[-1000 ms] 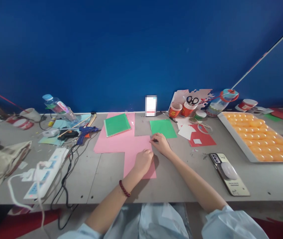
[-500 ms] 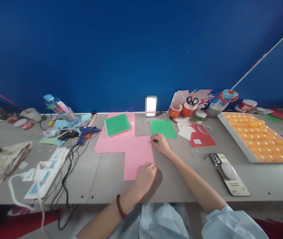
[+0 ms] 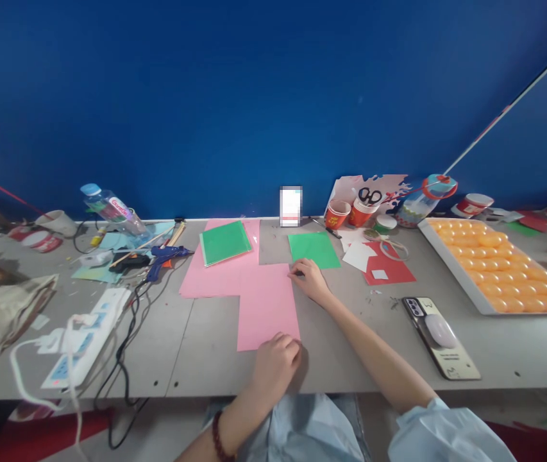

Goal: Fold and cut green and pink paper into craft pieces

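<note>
pink paper, nearest the person: the pink sheet (image 3: 268, 305) lies flat on the grey table (image 3: 215, 346), in front of the body and between the forearms. its far left part meets farther pink paper (image 3: 215, 282); whether the two overlap or merely abut is not clear. the left hand (image 3: 277, 366) rests at the near right corner, its fingers curled in together and knuckles upward; their tips are hidden, so whether they pinch the corner cannot be made out. the right hand (image 3: 309, 279) lies at the far right corner, thumb and forefinger bent toward each other at the edge; a dark patch between them leaves it uncertain whether they grip anything. beyond it lies a green sheet (image 3: 314, 249), and a green stack (image 3: 226, 242) rests on the farther pink paper. handling, as judged: the pink sheet should be very light, flexible, somewhat smooth, easily slid, and prone to creasing or tearing under a hard pinch. the best holds would be its two right-hand corners, taken lightly between thumb and forefinger, with flat fingertips steadying the middle.
</note>
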Demonstrator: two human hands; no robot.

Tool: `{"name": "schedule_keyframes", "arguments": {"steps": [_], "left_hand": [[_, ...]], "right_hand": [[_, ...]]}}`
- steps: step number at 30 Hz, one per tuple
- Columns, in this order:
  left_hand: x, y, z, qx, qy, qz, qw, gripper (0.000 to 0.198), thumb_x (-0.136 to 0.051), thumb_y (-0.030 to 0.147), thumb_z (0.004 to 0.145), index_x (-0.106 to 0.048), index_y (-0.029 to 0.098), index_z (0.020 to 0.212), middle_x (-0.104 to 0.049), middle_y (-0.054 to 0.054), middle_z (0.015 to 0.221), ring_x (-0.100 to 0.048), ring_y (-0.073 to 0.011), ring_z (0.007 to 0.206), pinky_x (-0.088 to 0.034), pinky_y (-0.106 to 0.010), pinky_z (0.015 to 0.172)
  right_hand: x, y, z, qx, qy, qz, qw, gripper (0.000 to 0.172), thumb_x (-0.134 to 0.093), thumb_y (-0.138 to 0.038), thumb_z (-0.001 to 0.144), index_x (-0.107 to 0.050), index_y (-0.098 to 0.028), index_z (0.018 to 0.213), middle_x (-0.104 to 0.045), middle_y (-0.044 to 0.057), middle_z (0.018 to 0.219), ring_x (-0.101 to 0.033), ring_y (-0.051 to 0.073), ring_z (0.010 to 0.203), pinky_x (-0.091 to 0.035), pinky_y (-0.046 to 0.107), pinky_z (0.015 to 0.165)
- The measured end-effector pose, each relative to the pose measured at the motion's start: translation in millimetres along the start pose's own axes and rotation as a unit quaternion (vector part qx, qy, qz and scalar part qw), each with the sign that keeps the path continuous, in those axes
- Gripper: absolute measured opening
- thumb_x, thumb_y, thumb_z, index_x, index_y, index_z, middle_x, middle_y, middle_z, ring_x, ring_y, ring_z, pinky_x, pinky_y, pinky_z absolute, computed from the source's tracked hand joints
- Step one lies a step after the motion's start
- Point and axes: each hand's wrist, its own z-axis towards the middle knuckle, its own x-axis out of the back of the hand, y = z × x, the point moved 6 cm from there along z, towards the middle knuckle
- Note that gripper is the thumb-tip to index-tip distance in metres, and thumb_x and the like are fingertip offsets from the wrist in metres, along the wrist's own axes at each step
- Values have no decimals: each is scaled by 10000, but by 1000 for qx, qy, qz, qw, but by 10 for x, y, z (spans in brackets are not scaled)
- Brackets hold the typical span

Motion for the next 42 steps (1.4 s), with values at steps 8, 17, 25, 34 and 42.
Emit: {"name": "schedule_keyframes", "arguments": {"steps": [8, 17, 25, 34, 42], "left_hand": [[209, -188, 106, -107, 52, 19, 993, 255, -553, 221, 893, -548, 190, 1147, -597, -85, 1222, -524, -236, 1177, -451, -383, 923], [471, -230, 100, -155, 190, 64, 967, 253, -407, 95, 903, -624, 189, 994, -708, -58, 953, -670, -159, 871, -503, -274, 730], [1129, -417, 108, -25, 228, -137, 964, 188, -449, 203, 908, -633, 189, 870, -701, -25, 806, -646, -120, 701, -513, -215, 655], [1969, -383, 132, 4, 232, -183, 955, 178, -523, 292, 890, -676, 201, 879, -708, -16, 845, -660, -138, 741, -525, -179, 537], [1881, -189, 401, -57, 285, -74, 954, 270, -424, 237, 936, -590, 187, 1143, -645, -70, 1160, -584, -198, 1102, -476, -366, 963]], "right_hand": [[-5, -32, -30, 0, -2, -25, 1000, 61, -584, -157, 801, -614, -207, 822, -635, 58, 909, -545, 208, 858, -403, 351, 810], [75, -136, -61, 26, -7, 84, 996, 271, -517, -128, 804, -609, -234, 1036, -615, 71, 1056, -552, 214, 1007, -485, 368, 831], [401, -689, -57, 90, -211, 186, 955, 264, -684, -386, 776, -670, -264, 1010, -642, 56, 1137, -552, 219, 1126, -401, 387, 998], [782, -1041, -193, -43, -185, 231, 954, 131, -586, -313, 837, -652, -208, 795, -644, 11, 758, -562, 122, 657, -442, 240, 596], [421, -482, -193, -260, -55, 363, 893, 271, -644, -442, 725, -568, -186, 769, -571, -25, 669, -535, 97, 547, -443, 211, 491]]}}
